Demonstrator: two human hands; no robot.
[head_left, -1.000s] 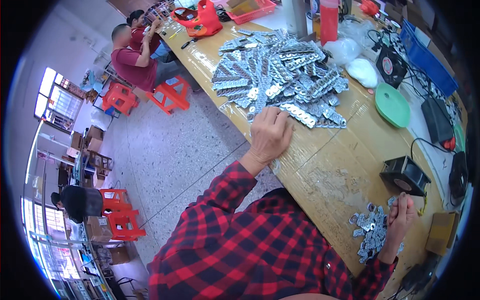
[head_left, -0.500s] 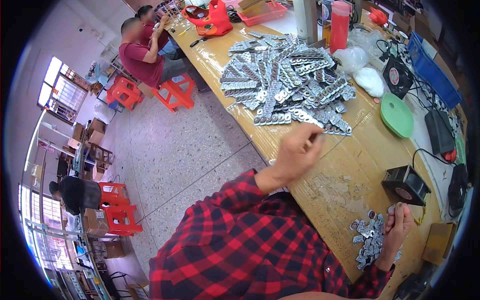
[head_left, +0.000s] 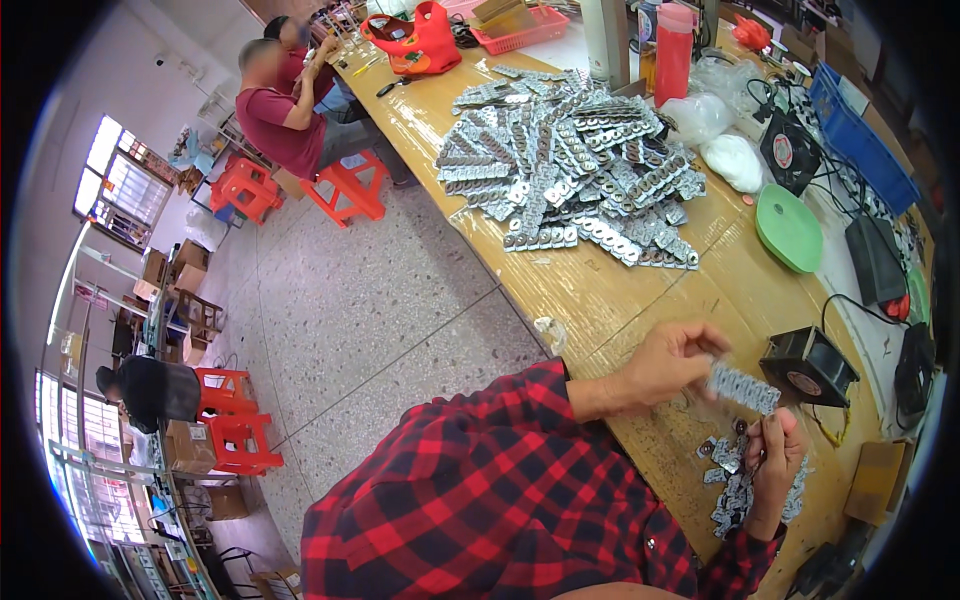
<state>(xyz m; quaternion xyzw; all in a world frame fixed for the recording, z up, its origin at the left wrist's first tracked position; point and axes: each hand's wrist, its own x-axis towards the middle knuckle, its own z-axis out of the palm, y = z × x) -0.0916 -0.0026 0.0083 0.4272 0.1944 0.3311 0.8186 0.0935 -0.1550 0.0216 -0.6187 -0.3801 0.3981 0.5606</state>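
My left hand [head_left: 672, 366] is closed on one end of a silvery strip [head_left: 742, 387], a flat row of small metal pieces with ring shapes, slightly blurred. The strip's other end reaches just above my right hand [head_left: 782, 452]. The right hand's thumb and fingers are pinched together; whatever they hold, if anything, is hidden. Under and beside that hand lies a small heap of loose metal pieces [head_left: 735, 490]. Farther up the table is a large pile of similar strips [head_left: 580, 165].
Beyond the strip stands a black square fan [head_left: 808, 368]. A green dish [head_left: 789, 228], a white bag [head_left: 735, 163], a red bottle [head_left: 673, 55] and a blue tray [head_left: 865, 140] line the table's right side. Two people sit at the far end. Red stools [head_left: 345, 188] stand on the floor.
My left hand has moved from the near edge of the large pile toward my right hand, and now carries a strip. The right hand has shifted slightly toward me and to the left.
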